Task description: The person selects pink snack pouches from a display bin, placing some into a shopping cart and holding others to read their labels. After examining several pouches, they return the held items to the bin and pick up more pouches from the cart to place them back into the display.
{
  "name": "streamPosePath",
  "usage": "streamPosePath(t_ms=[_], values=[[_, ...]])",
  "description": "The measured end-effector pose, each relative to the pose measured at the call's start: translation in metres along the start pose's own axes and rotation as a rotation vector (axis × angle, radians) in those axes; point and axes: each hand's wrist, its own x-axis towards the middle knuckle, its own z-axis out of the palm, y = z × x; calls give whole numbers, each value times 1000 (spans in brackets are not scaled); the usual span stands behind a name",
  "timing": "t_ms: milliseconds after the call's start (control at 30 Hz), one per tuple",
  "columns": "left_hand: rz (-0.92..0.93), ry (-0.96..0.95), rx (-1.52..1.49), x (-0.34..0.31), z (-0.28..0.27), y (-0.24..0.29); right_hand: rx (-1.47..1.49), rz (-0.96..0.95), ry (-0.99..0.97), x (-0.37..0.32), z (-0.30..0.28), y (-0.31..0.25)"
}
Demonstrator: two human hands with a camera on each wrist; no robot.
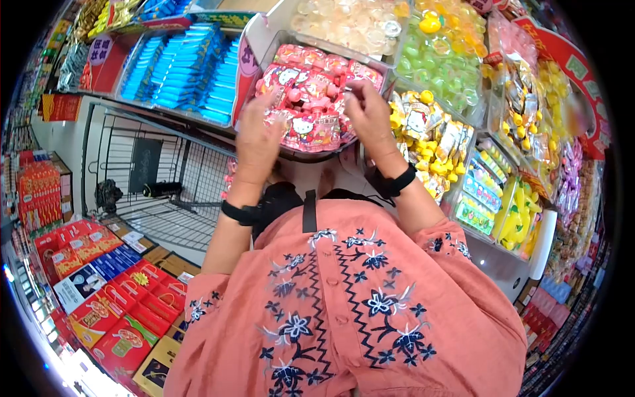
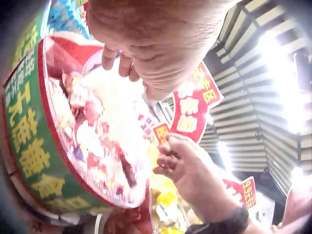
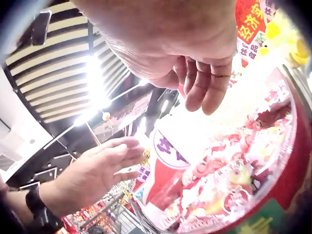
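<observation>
While both hands hover over the tub in the head view, the pink packets lie heaped right beneath and between them, the open top leaving them reachable from above. Over on the left, the left hand is blurred, near the tub's left side; its grip, if any, can't be told from here. And the right hand is at the packets' right edge, fingers bent inward, contact unclear. Blue packets sit beyond the left hand and out to its left; yellow-capped packs lie just right of the right hand. Sorted by kind, those goods look grouped for easy picking, I'd say. The cart stands left of the left hand.

Over to the left wrist view: the left hand's fingers hang loosely bent, nothing in them, with pink packets below, washed out by glare. A green lettered band wraps the tub's outside, probably placed there to be read by passers-by.

Now the right wrist view: the right hand's fingers curl loosely, empty, packets below them. Across from it, the left hand spreads nearly straight, nothing held, near an oval sign.
</observation>
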Motion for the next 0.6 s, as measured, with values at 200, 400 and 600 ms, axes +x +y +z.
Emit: streamPosePath(t_ms=[200,400,600], values=[[-489,358,-159,-51,-56,-86,279,30,-65,7,20,-18],[-920,296,-167,-161,-69,-178,148,114,-670,-20,68,-20],[-1127,95,51,-294,-48,-282,-24,18,-1070,-35,117,-24]])
